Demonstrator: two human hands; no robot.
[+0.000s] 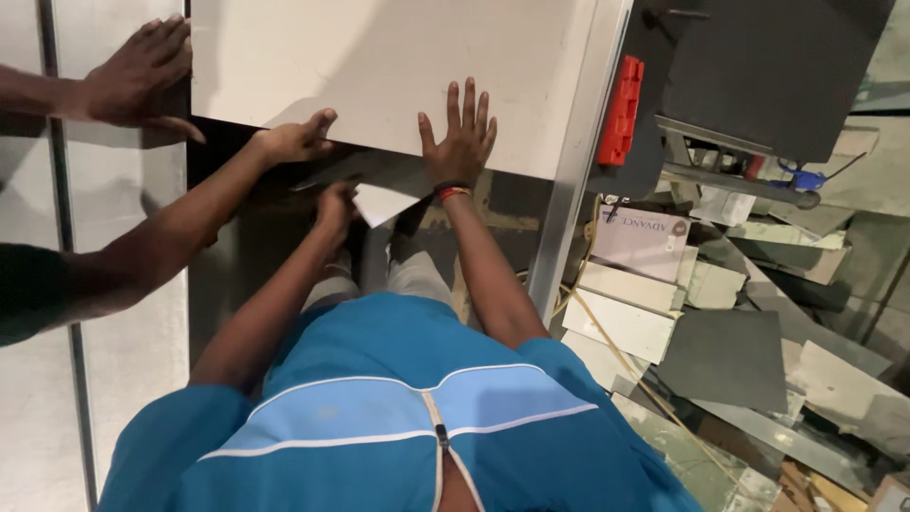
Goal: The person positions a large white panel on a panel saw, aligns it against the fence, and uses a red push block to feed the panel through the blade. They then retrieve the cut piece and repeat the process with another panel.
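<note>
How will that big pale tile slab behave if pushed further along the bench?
The pale slab looks flat and rigid, so it would likely slide as one piece. Its overhanging near edge, under the right hand, may chip or tip. Probably heavy: another person's hands steady it.

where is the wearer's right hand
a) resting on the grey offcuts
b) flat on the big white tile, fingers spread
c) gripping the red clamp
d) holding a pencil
b: the right hand, with a band at the wrist, lies palm down with fingers spread near the lower edge of the large white tile, while the red clamp on the rail beside it is untouched.
</note>
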